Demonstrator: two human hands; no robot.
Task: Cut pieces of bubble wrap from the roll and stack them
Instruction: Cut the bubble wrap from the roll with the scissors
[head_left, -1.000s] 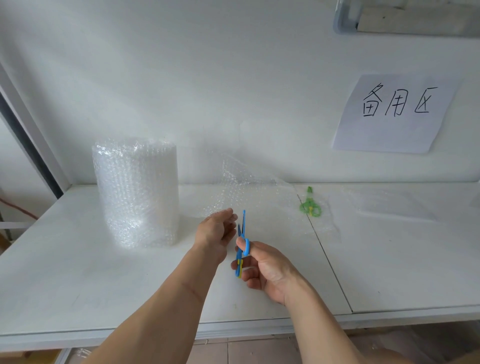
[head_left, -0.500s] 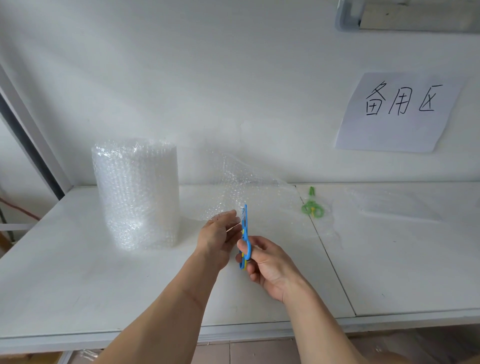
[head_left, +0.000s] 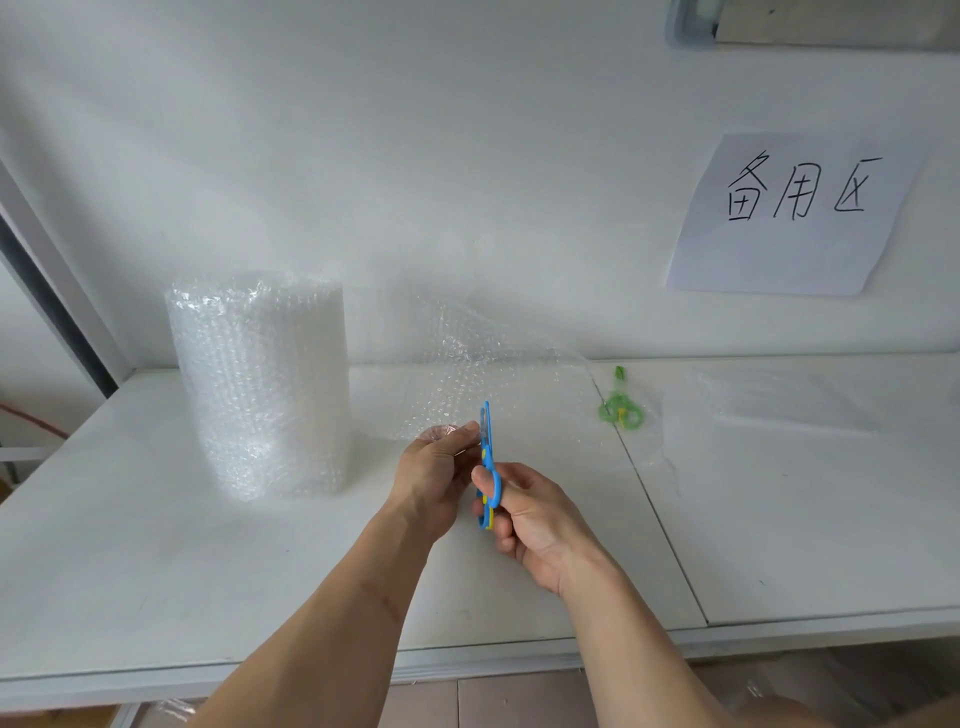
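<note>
Fingers (head_left: 460, 434) of left hand (head_left: 434, 478) pinching the near edge of the sheet (head_left: 467, 374), pulled taut for cutting. Roll (head_left: 257, 384) upright on counter (head_left: 156, 571) at far left, feeding that sheet rightward. Right hand (head_left: 530, 512) curled through the scissors (head_left: 487, 462), blades up and nearly closed at the held edge. Spare green scissors (head_left: 621, 405) farther right, then cut pieces (head_left: 779, 400) lying flat.

Your count: two scissors, one roll, one sign.
You have blue scissors (head_left: 487, 462) in hand and green scissors (head_left: 621, 405) on the table, one bubble wrap roll (head_left: 260, 384), one paper sign (head_left: 795, 213), two hands.
</note>
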